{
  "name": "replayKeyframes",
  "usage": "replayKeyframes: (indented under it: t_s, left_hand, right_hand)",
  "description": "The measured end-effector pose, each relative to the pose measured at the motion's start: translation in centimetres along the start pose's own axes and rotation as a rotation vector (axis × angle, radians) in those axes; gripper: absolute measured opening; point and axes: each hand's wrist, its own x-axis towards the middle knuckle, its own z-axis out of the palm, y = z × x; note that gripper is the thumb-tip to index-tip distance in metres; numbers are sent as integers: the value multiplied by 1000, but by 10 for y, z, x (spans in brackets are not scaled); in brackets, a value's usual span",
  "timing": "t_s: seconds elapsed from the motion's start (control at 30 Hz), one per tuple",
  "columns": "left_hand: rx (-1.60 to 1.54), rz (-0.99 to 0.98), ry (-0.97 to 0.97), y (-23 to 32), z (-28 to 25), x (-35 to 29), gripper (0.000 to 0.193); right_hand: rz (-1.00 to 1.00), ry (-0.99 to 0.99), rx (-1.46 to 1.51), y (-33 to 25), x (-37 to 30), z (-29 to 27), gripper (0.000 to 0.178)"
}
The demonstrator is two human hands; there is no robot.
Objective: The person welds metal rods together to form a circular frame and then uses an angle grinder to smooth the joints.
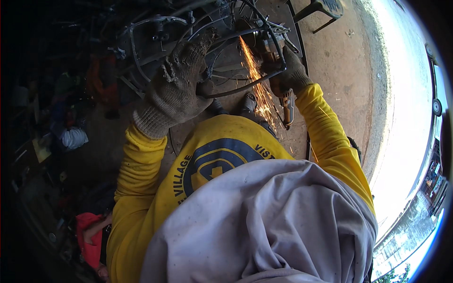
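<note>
My left hand (181,80), in a worn, frayed knit glove, is closed round part of a bent dark metal rod frame (231,93). Its fingertips are partly lost against the dark metalwork. In a matching glove, my right hand (293,70) grips an angle grinder (270,49), whose brownish-orange handle end sticks out below the hand. The grinder's head is up against the metalwork, and its disc is hard to make out. Orange sparks (257,70) stream from there down toward my feet, passing behind the curved rod.
Dark metal bars and rods (158,21) crowd the far left and middle. A dark chair (326,7) stands at the far right on brown ground (337,61). Another person in a red top (88,238) is at the lower left. Vehicle wheels (437,107) show at the right rim.
</note>
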Motion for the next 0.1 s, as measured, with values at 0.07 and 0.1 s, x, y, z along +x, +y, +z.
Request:
replayKeyframes:
  t_s: [0.07, 0.1]
  left_hand:
    - [25, 26, 36, -1, 2, -1, 62]
    - [51, 52, 72, -1, 2, -2, 64]
  right_hand:
    - [27, 31, -6, 5, 2, 5, 73]
    - [27, 32, -5, 6, 3, 5, 73]
